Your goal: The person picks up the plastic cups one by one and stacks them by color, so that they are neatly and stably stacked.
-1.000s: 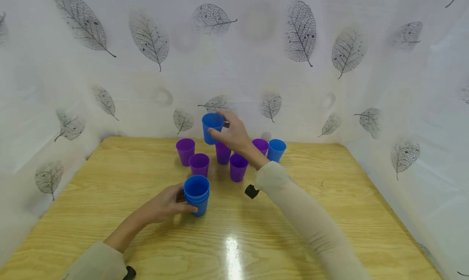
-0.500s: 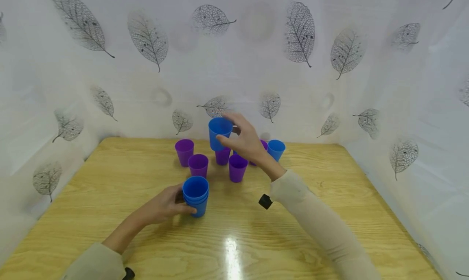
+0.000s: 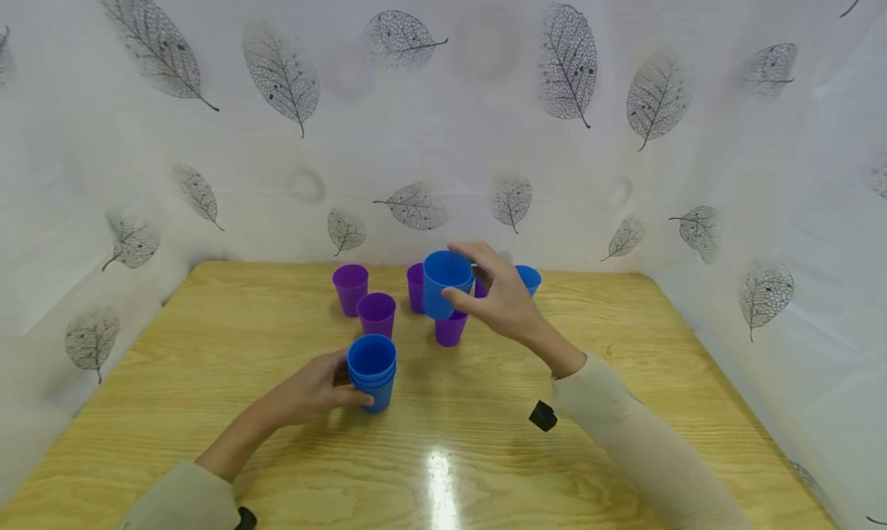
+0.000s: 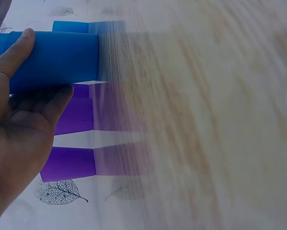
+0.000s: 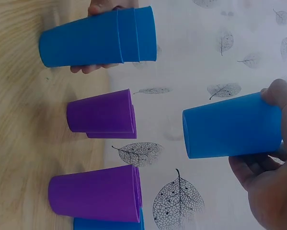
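Observation:
In the head view my left hand (image 3: 315,387) grips a stack of blue cups (image 3: 376,397) from its left side, thumb in front. The stack stands upright on the table; three nested rims show in the right wrist view. My right hand (image 3: 502,299) holds a single blue cup (image 3: 438,295) by its side, mouth up, raised above the table. Behind and below that cup is a purple cup (image 3: 452,333), partly covered by it. More purple cups stand further left, at the back (image 3: 350,290) and just behind the stack (image 3: 376,313).
Another purple cup (image 3: 416,290) stands at the back, partly hidden by the raised cup. A blue cup (image 3: 530,278) at the back right is partly covered by my right hand. The wooden table (image 3: 624,437) ends at a leaf-patterned curtain (image 3: 485,129).
My right hand has carried its blue cup rightward and lower, uncovering the purple cup at the back. The left hand and its stack have stayed put.

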`<state>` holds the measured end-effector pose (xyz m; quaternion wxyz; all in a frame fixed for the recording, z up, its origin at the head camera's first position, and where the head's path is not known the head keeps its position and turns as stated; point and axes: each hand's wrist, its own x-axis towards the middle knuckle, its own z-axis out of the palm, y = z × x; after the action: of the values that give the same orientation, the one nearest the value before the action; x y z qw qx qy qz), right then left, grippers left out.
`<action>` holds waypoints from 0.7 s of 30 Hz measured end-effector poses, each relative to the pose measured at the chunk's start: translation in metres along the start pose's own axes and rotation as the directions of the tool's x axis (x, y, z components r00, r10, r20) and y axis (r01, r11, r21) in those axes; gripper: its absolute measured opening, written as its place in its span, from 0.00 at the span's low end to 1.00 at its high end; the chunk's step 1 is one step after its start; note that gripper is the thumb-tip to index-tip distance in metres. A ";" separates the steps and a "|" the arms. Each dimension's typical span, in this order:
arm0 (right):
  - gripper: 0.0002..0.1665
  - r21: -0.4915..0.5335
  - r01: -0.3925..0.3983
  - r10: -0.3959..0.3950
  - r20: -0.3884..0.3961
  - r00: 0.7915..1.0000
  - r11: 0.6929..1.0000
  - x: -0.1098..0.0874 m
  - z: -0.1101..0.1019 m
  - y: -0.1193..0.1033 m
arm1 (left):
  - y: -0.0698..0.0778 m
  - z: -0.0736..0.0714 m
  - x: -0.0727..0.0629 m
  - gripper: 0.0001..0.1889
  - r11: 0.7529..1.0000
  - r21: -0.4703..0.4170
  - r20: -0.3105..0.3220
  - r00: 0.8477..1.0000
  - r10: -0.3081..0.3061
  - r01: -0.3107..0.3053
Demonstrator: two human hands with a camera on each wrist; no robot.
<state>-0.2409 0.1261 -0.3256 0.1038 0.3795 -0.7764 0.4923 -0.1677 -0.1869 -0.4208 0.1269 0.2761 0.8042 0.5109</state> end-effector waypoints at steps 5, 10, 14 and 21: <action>0.36 0.038 0.013 -0.013 0.004 1.000 0.999 -0.017 -0.006 -0.001 | 0.000 0.000 0.000 0.35 1.000 0.005 -0.005 1.000 0.009 -0.009; 0.36 0.065 -0.034 0.033 0.026 0.999 0.997 -0.033 -0.010 -0.002 | -0.002 0.001 0.000 0.35 1.000 0.014 -0.006 1.000 0.011 -0.011; 0.36 0.053 -0.047 0.045 0.044 0.998 0.998 -0.044 -0.012 -0.003 | -0.001 0.001 0.000 0.35 1.000 0.025 -0.008 1.000 0.008 -0.008; 0.36 0.062 -0.049 0.045 0.070 0.997 0.997 -0.054 -0.009 -0.004 | 0.001 0.001 0.000 0.34 1.000 0.026 -0.010 1.000 -0.011 0.012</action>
<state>-0.2022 0.1591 -0.3474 0.0531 0.3810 -0.7721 0.5059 -0.1671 -0.1863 -0.4205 0.1221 0.2704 0.8131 0.5009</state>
